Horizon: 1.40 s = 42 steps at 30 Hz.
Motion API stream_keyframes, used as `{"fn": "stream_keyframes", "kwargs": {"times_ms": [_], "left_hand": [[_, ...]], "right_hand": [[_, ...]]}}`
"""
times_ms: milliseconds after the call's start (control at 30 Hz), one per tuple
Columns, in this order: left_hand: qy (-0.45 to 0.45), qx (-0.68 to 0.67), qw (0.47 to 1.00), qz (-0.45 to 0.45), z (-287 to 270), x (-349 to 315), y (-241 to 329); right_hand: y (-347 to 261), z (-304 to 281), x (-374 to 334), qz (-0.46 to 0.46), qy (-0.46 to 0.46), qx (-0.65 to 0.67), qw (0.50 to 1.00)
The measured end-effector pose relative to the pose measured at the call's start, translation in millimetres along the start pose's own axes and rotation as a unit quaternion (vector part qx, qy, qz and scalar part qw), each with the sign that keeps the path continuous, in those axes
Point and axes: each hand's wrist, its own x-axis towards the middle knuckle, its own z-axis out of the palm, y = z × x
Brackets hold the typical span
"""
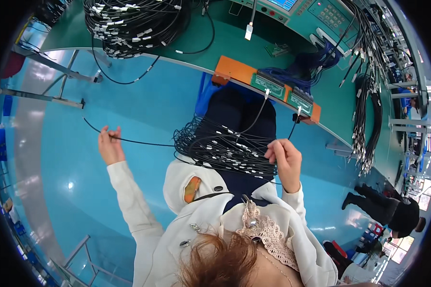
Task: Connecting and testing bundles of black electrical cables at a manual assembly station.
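My left hand (111,145) is out to the left, its fingers closed on a thin black cable (146,142). One end of this cable sticks out past the hand; the other runs into a bundle of black cables (225,148) with white and silver ends across my lap. My right hand (286,162) is at the bundle's right edge, fingers curled together; what lies between them is hidden. Ahead, an orange fixture (239,69) at the table edge carries two green circuit boards (269,83). Two cable plugs (299,110) sit at the boards, with black cables trailing toward my lap.
On the green table (215,48) lies a large coil of black cables (134,26). A teal test instrument (316,14) stands at the back, near blue-purple wires (306,67). More cables (366,115) hang at the right. A person (392,210) is farther off right.
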Motion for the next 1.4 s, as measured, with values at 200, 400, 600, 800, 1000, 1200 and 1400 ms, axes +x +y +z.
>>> {"fn": "stream_keyframes", "kwargs": {"times_ms": [200, 400, 600, 800, 1000, 1200, 1400], "left_hand": [[0.137, 0.156, 0.972, -0.105, -64, 34, -41], [-0.076, 0.538, 0.839, 0.034, -51, 19, -67], [-0.438, 0.395, 0.803, 0.081, 175, -126, -42], [-0.51, 0.402, 0.759, 0.054, 245, -188, -87], [-0.454, 0.347, 0.817, 0.076, 250, -190, -99], [-0.546, 0.264, 0.774, -0.183, 208, -230, -79], [-0.658, 0.162, 0.72, -0.148, 261, -228, -7]], "right_hand": [[9, 9, 4, 0.016, -0.042, -0.024, 0.999], [18, 0, 7, 0.018, -0.011, -0.028, 0.999], [32, -19, 17, -0.045, 0.184, -0.095, 0.977], [55, -17, 39, -0.065, 0.312, -0.132, 0.939], [59, -28, 50, -0.044, 0.271, -0.182, 0.944], [36, -28, -2, 0.026, 0.108, -0.019, 0.994], [-48, -28, -10, -0.167, 0.101, -0.074, 0.978]]}}
